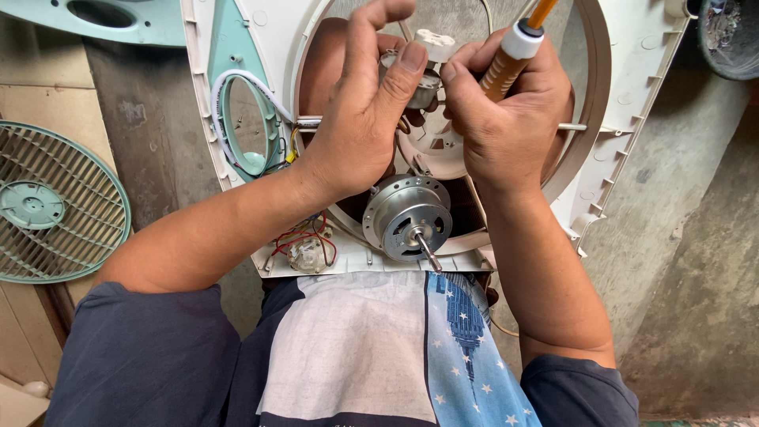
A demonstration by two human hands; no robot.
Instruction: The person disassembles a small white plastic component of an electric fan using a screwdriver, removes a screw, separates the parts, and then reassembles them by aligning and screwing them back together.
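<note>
Nearest, at lower centre of the frame, the silver motor [407, 217] sits in the white fan housing [632, 103], its shaft pointing down toward the person. Above it, the left hand [360, 119] pinches a small white-and-metal part [425, 79] between thumb and fingers. Just right of it, touching, the right hand [506, 119] is closed around an orange-handled tool [510, 59]; its long axis runs from upper right down to the part, and the tip is hidden.
</note>
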